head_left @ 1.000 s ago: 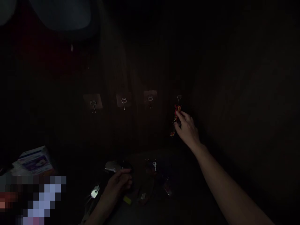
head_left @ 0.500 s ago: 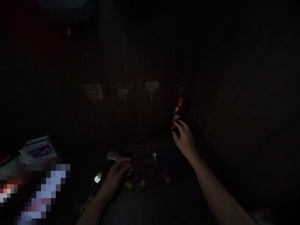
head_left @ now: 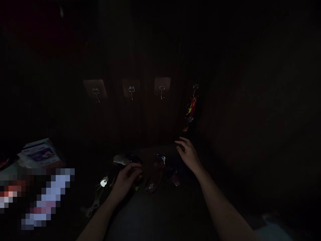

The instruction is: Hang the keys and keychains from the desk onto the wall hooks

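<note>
My right hand (head_left: 189, 154) is open, its fingers apart with nothing between them. It is above the surface, just below a keychain with a red and yellow strap (head_left: 192, 106) that hangs from the rightmost hook (head_left: 196, 89). Low on the surface, my left hand (head_left: 128, 179) is loosely curled with its index finger stretched out, and nothing shows in it. Beside its fingers lies a small yellow-green piece (head_left: 136, 188), partly covered. A bunch of keys (head_left: 103, 181) lies to its left. Between my hands are another key (head_left: 164, 160), a brownish strap (head_left: 155, 178) and a pinkish tag (head_left: 176, 180).
Three more hooks on the dark wall carry nothing: a left hook (head_left: 96, 91), a middle hook (head_left: 131, 89) and a right hook (head_left: 162, 88). A purple and white box (head_left: 41, 154) stands at the left. A rounded grey object (head_left: 120, 160) lies behind my left hand. The light is dim.
My right hand has let go of the hanging keychain and moved down and left, away from it. The keychain stays on the hook. My left hand has barely moved; the view has tilted slightly down.
</note>
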Action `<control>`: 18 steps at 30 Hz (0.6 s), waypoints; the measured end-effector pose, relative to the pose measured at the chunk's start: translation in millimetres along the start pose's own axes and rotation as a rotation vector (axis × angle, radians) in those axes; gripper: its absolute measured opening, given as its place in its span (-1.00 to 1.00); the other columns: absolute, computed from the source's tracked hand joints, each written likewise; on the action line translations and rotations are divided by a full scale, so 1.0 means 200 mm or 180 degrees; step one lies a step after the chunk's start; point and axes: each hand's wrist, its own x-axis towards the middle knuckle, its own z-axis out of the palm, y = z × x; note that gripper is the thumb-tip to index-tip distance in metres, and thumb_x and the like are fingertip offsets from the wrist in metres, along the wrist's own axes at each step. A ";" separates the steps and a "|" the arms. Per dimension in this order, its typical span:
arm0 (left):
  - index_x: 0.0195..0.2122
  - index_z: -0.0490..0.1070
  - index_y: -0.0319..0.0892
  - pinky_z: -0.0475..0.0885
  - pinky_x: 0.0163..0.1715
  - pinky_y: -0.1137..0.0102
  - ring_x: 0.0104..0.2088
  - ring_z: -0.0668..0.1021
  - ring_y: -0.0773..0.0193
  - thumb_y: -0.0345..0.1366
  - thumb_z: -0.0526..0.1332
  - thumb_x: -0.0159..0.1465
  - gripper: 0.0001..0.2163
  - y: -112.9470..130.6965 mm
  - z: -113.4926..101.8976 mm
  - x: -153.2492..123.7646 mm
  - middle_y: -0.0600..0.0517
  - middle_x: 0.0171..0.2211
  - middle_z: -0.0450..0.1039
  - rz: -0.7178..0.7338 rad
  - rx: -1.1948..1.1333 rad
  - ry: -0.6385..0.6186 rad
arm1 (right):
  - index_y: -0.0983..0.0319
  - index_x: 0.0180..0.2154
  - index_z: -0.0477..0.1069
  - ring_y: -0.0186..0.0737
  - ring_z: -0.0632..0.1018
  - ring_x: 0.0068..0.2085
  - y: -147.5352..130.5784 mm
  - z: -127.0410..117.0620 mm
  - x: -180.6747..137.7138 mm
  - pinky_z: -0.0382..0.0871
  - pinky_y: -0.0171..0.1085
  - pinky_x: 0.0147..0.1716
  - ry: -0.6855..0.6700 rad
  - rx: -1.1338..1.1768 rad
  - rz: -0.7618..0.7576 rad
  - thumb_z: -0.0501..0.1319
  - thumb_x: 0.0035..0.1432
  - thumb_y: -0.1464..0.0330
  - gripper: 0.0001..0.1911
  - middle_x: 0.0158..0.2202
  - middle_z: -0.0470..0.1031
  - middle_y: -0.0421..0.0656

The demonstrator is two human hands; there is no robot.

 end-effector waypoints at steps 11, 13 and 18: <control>-0.18 0.46 -0.03 0.28 0.01 0.11 0.02 0.38 0.02 -0.14 0.38 -0.03 -0.64 0.00 0.03 -0.06 -0.05 0.01 0.35 0.1814 0.2491 -0.0766 | 0.14 -0.27 0.49 -0.10 0.45 -0.04 0.05 0.05 -0.01 0.33 -0.05 -0.06 -0.0211 0.0045 -0.0163 0.05 0.13 0.42 -0.75 -0.09 0.43 -0.09; -0.21 0.46 -0.05 0.28 0.01 0.11 0.02 0.37 0.02 -0.21 0.38 -0.04 -0.66 0.00 0.01 -0.06 -0.05 0.01 0.35 0.1889 0.2625 -0.0738 | 0.13 -0.28 0.49 -0.11 0.46 -0.06 0.03 0.06 -0.02 0.32 -0.05 -0.05 -0.0244 0.0074 -0.0300 0.06 0.13 0.43 -0.76 -0.12 0.45 -0.10; -0.34 0.47 -0.08 0.31 0.00 0.17 -0.02 0.42 0.12 -0.34 0.22 0.14 -0.92 0.00 -0.01 -0.06 -0.03 -0.05 0.40 0.1915 0.2663 -0.0499 | 0.12 -0.28 0.48 -0.16 0.47 -0.08 -0.02 0.09 -0.04 0.33 -0.10 -0.05 -0.0447 0.0212 -0.0632 0.05 0.15 0.46 -0.75 -0.15 0.47 -0.12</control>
